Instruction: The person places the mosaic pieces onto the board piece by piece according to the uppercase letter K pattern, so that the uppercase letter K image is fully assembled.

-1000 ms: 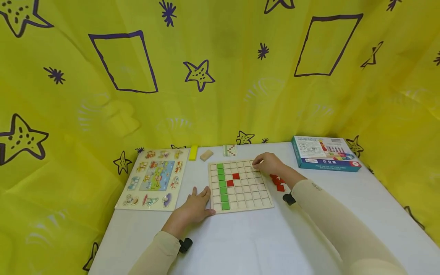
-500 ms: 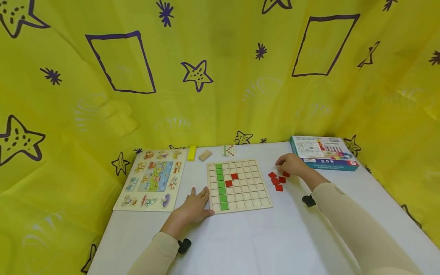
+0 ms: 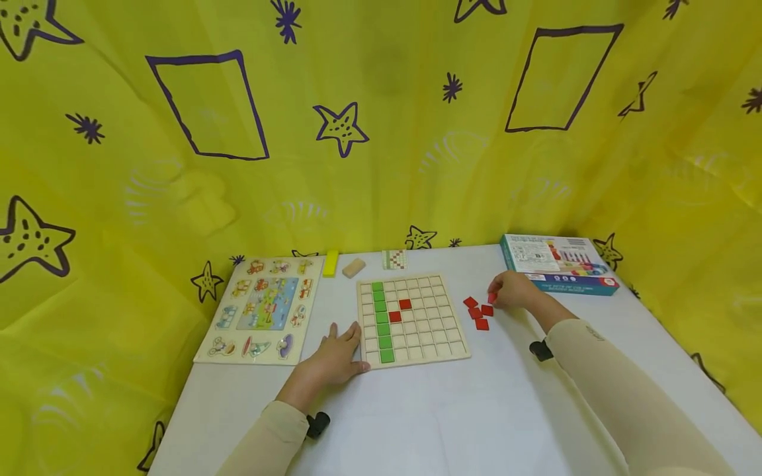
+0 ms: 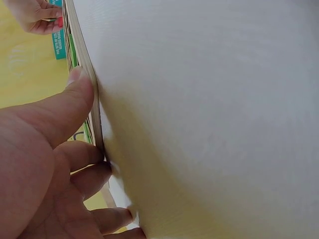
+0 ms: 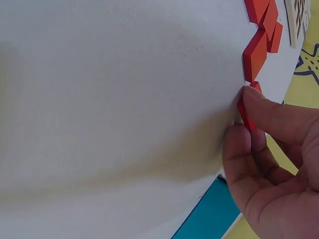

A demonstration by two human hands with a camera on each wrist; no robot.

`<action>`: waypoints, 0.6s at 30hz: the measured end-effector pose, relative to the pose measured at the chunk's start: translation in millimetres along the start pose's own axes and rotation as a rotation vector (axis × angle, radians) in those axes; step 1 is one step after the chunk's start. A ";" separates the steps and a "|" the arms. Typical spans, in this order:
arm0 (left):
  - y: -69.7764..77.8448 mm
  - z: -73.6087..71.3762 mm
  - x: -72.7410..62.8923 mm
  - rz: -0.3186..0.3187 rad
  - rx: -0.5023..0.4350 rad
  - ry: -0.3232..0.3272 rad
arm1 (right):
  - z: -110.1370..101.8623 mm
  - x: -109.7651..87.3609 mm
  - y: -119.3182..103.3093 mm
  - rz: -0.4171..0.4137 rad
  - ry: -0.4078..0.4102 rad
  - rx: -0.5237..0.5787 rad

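A wooden grid board (image 3: pixel 430 326) lies on the white table, with a column of green square tiles (image 3: pixel 384 329) near its left side. Two red tiles (image 3: pixel 405 304) sit diagonally in cells right of that column. My left hand (image 3: pixel 331 357) rests at the board's left edge, fingers spread; in the left wrist view its thumb (image 4: pixel 79 89) touches the board's side. Off the board's right side, my right hand (image 3: pixel 514 291) pinches a red square tile (image 5: pixel 246 116) between thumb and fingers, low over the table. Several loose red tiles (image 3: pixel 475 313) lie just left of it.
A picture puzzle board (image 3: pixel 250 344) lies at left. Behind the grid board are a yellow block (image 3: pixel 331 264), a plain wooden block (image 3: pixel 354 267) and a small pattern card (image 3: pixel 394 260). A flat teal box (image 3: pixel 559 264) stands back right, before a yellow curtain (image 3: pixel 381 185).
My right hand has moved right from the board's upper right corner to the loose red tiles, and now pinches one. My left hand has stayed at the board's edge.
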State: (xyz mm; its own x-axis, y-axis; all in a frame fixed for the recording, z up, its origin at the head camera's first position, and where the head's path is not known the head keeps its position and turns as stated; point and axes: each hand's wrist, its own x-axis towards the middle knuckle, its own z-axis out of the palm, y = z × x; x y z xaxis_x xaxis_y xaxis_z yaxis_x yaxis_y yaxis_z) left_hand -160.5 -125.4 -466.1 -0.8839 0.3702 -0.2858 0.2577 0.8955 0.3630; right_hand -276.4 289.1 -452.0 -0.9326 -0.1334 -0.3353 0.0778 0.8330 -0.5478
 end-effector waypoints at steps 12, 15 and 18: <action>-0.7 -0.2 -0.1 0.005 0.008 0.011 | -3.0 12.9 -22.5 -0.069 0.022 0.125; -1.0 0.3 0.2 0.002 0.000 0.007 | -1.6 15.7 -36.5 -0.091 0.018 0.116; -0.9 1.3 0.4 0.003 -0.001 0.003 | 2.0 18.3 -50.9 -0.103 0.023 0.104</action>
State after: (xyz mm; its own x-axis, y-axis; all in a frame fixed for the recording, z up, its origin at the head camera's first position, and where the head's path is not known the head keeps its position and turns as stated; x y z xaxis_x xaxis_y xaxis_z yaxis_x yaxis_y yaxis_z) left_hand -160.5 -125.7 -467.7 -0.8843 0.3720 -0.2821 0.2597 0.8940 0.3651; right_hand -296.8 243.2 -431.8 -0.9453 -0.2019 -0.2562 0.0162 0.7554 -0.6551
